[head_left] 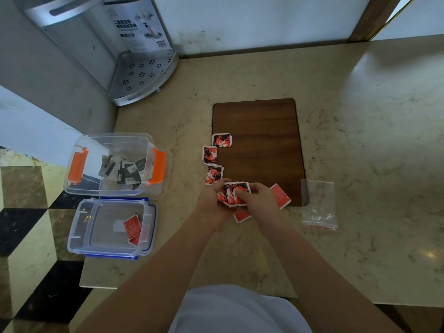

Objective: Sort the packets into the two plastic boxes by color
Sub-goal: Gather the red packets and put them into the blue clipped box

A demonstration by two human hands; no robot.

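My left hand (pixel 212 199) and my right hand (pixel 258 197) meet over the counter and together grip a bunch of red packets (pixel 234 192). Three more red packets (pixel 211 155) lie in a column along the left edge of a brown wooden board (pixel 259 145). One red packet (pixel 281 195) lies by my right hand, another (pixel 241 216) just below my hands. At the left, the box with orange clips (pixel 115 140) holds several black packets (pixel 125 170). In front of it, the box with blue clips (pixel 79 227) holds red packets (pixel 132 228).
A clear zip bag (pixel 319 207) lies right of the board. A metal corner rack (pixel 144 75) stands at the back left against the wall. The counter edge drops to a tiled floor (pixel 26 236) on the left, close to both boxes.
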